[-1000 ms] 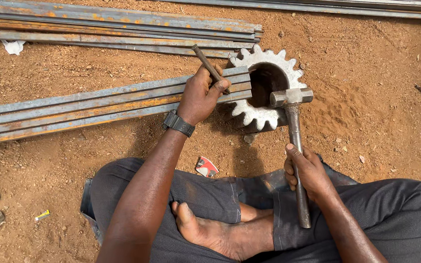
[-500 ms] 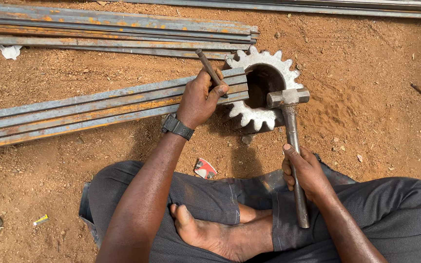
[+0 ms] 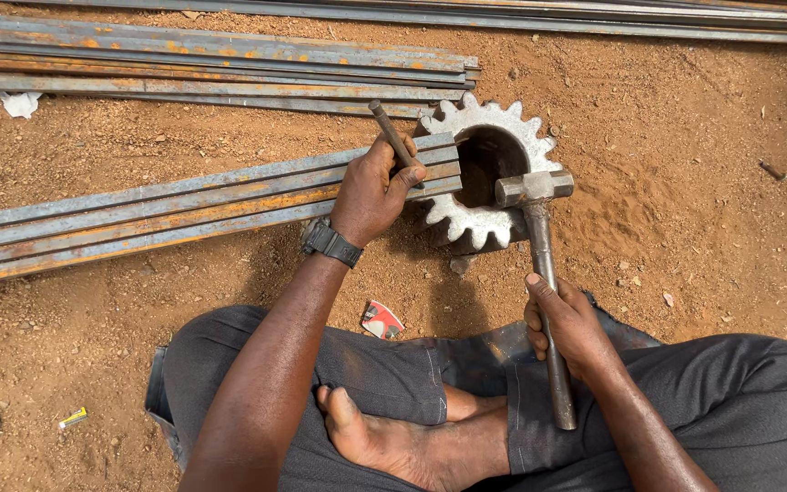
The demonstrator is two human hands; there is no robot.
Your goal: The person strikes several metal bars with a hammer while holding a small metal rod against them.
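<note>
Little has shifted since before; left hand grips the chisel on the steel bars over the gear; right hand clasps the hammer, apparently resting; no cut visible.

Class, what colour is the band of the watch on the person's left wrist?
Black; the watch shows clearly in the head view, on the left hand.

place: open-air metalworking yard | ground: bare red dirt | stock: rusty steel bars laid on soil | gear: large toothed wheel as anvil | tool: hammer
</note>
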